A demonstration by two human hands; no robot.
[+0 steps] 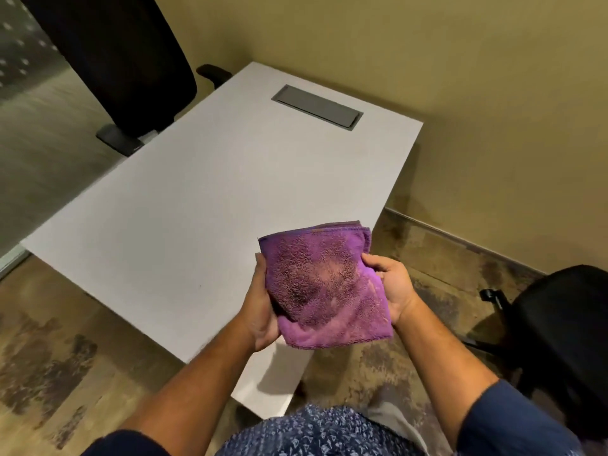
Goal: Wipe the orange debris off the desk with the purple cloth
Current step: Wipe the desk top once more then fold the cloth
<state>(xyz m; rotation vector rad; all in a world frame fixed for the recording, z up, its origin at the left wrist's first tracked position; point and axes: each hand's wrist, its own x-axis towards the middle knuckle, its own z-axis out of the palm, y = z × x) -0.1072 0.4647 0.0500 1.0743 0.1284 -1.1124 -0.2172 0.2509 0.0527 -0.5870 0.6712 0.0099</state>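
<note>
Both of my hands are up off the bench, sharing one load. My left hand (261, 311) has its grip closed on the left edge of the purple cloth (324, 284), fingers tucked under, thumb side along the fabric. My right hand (393, 287) has its grip closed on the right edge, thumb over the top face.

The cloth is folded into a thick pad of several layers, with the stacked hems showing at its far edge. It hangs in the air above the near right corner of the bench, touching nothing but my hands. Its upper face carries a dark, dirty patch in the middle with a faint orange tint; the near lower part is cleaner and brighter.

The bench (184, 205) is a pale grey top running away from me toward the wall. I can make out only one tiny dark speck (198, 286) on it, left of my left hand; I cannot tell what it is. A grey cable hatch (317, 106) is set flush at the far end.

One black chair (131, 60) stands at the far left side, another black chair (559, 330) to my right on the mottled floor.
</note>
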